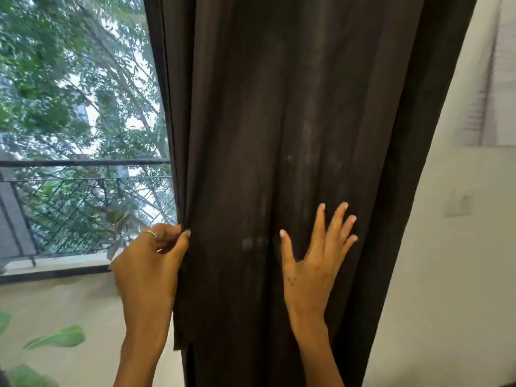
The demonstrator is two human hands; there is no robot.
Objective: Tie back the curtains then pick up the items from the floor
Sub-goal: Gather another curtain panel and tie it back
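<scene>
- The dark brown curtain hangs in long vertical folds and fills the middle of the view, from the top edge down past both hands; it blocks everything directly beyond them.
- The window lies left of the left hand, its glass showing green trees outside.
- A pale wall stands right of the right hand, just past the curtain's right edge; a blurred framed picture hangs high on it, and a light switch plate sits at about the height of the right fingertips.
- A dark metal balcony railing with a lattice of thin bars runs behind the glass, up and left of the left hand.
- A pale floor spreads below and left of the left hand.
- Green leaves of a plant show low at the left, blurred, well apart from the curtain.
- The left hand is at the curtain's left edge, fingers and thumb curled round the gathered fabric there, so this grip is closed on the curtain.
- The right hand lies flat against the front of the curtain, fingers spread and straight, thumb out to the left; this grip is open, only touching the cloth.
- A thin ring sits on a finger of the left hand, just beside the curtain edge.
</scene>
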